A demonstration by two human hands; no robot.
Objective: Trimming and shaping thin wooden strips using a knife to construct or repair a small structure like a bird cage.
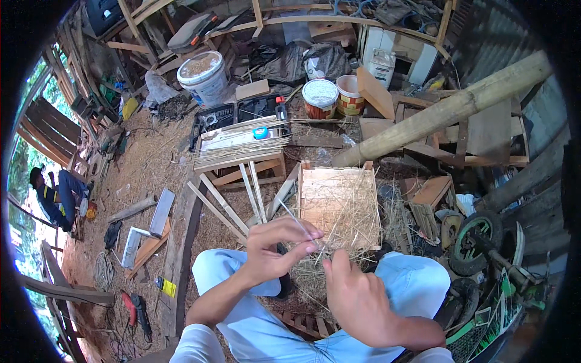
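Note:
My left hand (278,245) pinches a thin pale strip (296,219) between thumb and fingertips. The strip slants up and left from the pinch, and its lower end runs toward my right hand. Closed in a fist, my right hand (358,293) sits just right of the left one; what it grips is hidden by the fingers. Beyond both hands lies a slatted wooden panel (327,181), with thin straw-coloured shavings (354,215) scattered over it and around my lap.
A low wooden bench (278,164) carries thin strips and a blue tape roll (260,132). Several slats (225,202) lean near it. Buckets (319,97), a thick bamboo pole (448,115), a wheel (475,242) and a power tool (142,317) surround me. Another person (57,196) sits far left.

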